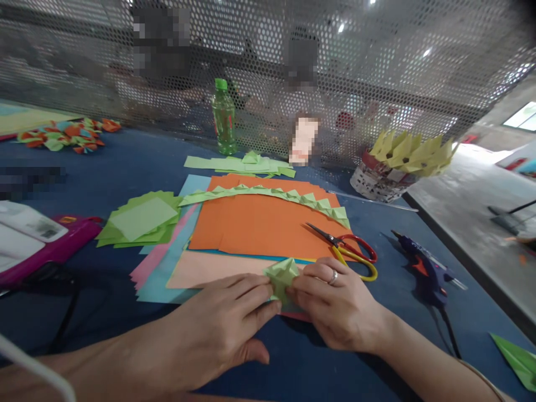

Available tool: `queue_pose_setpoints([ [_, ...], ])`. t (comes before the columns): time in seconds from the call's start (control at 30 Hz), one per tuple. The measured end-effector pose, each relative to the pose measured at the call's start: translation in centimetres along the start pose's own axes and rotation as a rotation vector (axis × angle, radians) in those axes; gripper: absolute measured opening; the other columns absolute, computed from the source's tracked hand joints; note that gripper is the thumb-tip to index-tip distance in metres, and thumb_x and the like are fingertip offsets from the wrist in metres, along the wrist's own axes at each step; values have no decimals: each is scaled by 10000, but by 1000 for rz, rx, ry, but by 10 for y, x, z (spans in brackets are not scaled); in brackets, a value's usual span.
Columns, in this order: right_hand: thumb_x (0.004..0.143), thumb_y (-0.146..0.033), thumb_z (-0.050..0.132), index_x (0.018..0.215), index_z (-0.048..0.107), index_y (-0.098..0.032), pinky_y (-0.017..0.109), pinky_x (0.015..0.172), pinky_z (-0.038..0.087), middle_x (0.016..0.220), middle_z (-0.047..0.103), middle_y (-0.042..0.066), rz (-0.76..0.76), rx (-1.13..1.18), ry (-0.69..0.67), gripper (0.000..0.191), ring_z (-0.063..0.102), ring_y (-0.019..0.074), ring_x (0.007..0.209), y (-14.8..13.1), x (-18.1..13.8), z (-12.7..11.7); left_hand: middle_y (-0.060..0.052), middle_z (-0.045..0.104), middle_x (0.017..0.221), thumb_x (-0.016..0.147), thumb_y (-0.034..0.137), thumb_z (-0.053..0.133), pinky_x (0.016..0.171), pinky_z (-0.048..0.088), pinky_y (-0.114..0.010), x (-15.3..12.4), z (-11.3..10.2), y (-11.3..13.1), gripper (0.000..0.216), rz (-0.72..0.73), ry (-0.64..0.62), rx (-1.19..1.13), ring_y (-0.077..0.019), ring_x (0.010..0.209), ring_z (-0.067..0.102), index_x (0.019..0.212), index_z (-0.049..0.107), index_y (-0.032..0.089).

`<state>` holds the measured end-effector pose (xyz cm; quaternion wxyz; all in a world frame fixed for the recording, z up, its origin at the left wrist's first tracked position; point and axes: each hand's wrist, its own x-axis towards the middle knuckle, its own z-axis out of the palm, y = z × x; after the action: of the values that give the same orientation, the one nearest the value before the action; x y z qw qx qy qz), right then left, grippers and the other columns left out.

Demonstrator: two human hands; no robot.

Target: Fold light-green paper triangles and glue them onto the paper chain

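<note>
Between my two hands is a small folded piece of light green paper (pixel 285 278) with raised creased points. The fingertips of my left hand (pixel 226 315) press its left edge, with the thumb held lower and apart. My right hand (pixel 341 298), wearing a ring, pinches its right side. Underneath lies a stack of coloured sheets, orange paper (pixel 272 223) uppermost and pale peach paper (pixel 196 269) nearer me. A strip of pointed green folds (pixel 259 192) curves across the orange sheets. Just beyond my right hand rest open scissors (pixel 335 241) with red and yellow handles.
Green paper squares (pixel 144 219) and a magenta-and-white object (pixel 46 240) sit left. Farther back are a green bottle (pixel 224 120), green strips (pixel 238 163) and colourful folded pieces (pixel 62 135). A glue gun (pixel 425 268) and pot with yellow paper points (pixel 381 173) stand right, before a perforated screen (pixel 259 50).
</note>
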<state>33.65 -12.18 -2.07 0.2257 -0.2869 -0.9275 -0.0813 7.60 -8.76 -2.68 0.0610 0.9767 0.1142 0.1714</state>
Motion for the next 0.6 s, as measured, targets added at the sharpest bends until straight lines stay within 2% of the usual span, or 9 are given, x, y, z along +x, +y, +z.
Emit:
queue_pose_setpoints([
  [0.2,904,-124,569,859,656,-147,376,766,448,972,724,52,66,15,-20,101,594,201,888,-1,0,0,-140,661,1227,1035,504,437,1011,478,-443,-2,3,-2,479,4,13,8,-305,1140,594,1250,607,110],
  [0.33,888,-118,551,891,662,-148,381,764,460,978,720,64,61,1,-18,115,595,213,892,0,0,-2,-142,666,1232,1023,498,484,1015,480,-430,-3,3,-3,463,8,35,21,-302,1160,592,1244,618,113],
  [0.47,862,-53,489,1019,681,-158,379,820,479,1051,717,79,59,12,58,269,599,216,944,6,0,-5,-149,682,1206,1027,479,491,982,496,-421,0,-3,-1,448,15,18,28,-294,1104,618,1237,632,109],
  [0.6,801,31,445,1159,689,-195,379,872,493,1139,658,101,218,41,106,489,598,224,1033,15,-1,-5,-158,682,1197,1041,485,440,957,513,-423,0,-6,-1,469,9,21,0,-305,1092,626,1219,648,106],
])
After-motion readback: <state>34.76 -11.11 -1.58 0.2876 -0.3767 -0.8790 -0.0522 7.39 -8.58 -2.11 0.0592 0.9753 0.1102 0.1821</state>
